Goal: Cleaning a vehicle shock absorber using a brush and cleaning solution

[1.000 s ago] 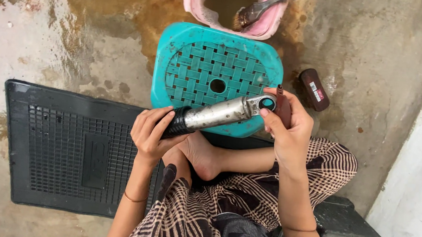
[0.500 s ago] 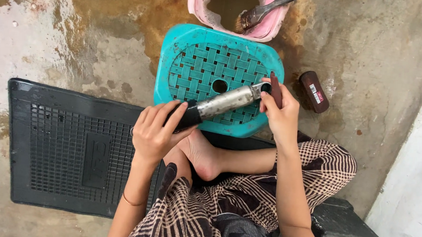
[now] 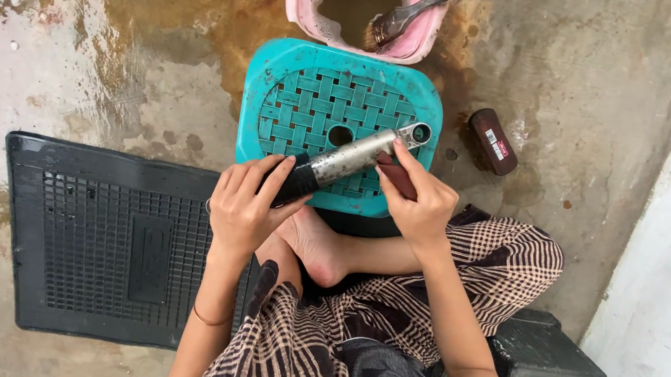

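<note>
Metal cylinder, clamped by left hand fingers at its black end, has lowered onto the teal stool; right hand fingers, pinching a dark-red pad, now rub mid-barrel.

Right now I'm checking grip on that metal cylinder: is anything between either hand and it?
Nothing at the left hand, which wraps the metal cylinder at its black end directly. The right hand presses a small reddish-brown piece against it.
</note>
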